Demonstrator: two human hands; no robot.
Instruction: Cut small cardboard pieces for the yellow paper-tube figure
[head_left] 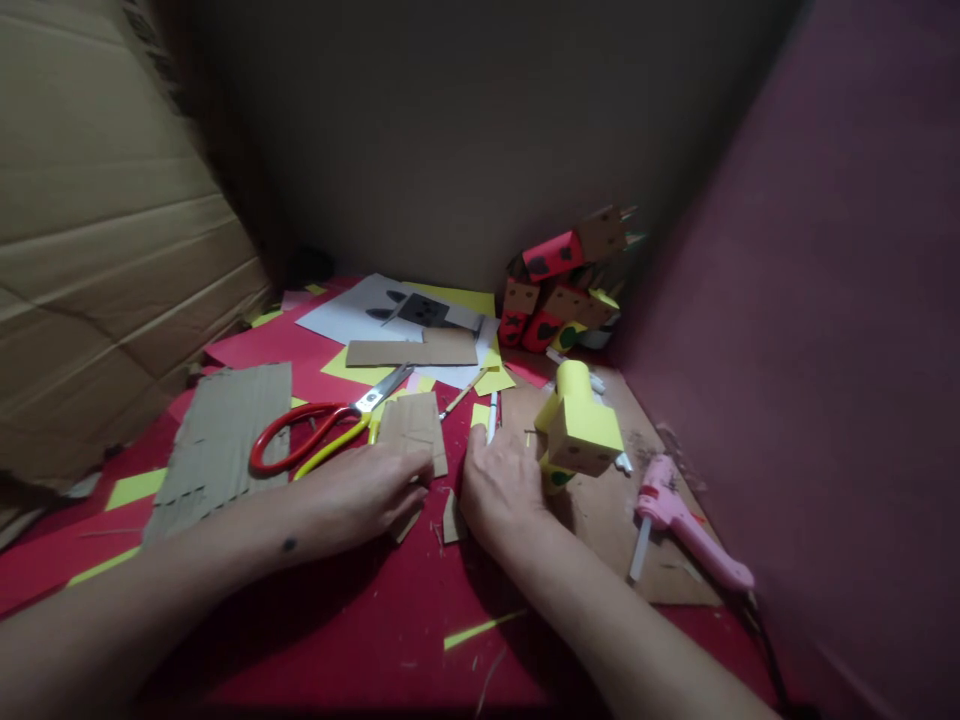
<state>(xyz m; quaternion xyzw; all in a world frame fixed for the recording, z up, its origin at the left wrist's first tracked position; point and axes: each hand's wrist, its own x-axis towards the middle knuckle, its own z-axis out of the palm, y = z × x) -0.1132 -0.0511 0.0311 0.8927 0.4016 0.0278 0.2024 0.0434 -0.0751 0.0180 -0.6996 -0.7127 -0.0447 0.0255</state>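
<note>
My left hand [379, 495] is closed at the near edge of a small cardboard piece [411, 425], its fingers curled and partly hidden. A narrow cardboard scrap [407, 522] shows beneath those fingers. Close by on the right, my right hand [504, 490] rests low with bent fingers, their tips out of sight. A white pen [493, 412] and a bit of yellow paper [479, 414] lie right at its fingers. Between both hands is another cardboard scrap [453, 518]. Scissors [330, 430] with red and yellow handles lie partly open beyond my left wrist.
A yellow paper animal figure [585, 435] stands on a cardboard sheet [600, 545], beside a pink glue gun [679, 520]. Red spotted figures [555, 258] are piled at the back. Ribbed cardboard [225, 430] lies left. A cardboard wall [97, 200] and a pink wall [810, 330] flank the table.
</note>
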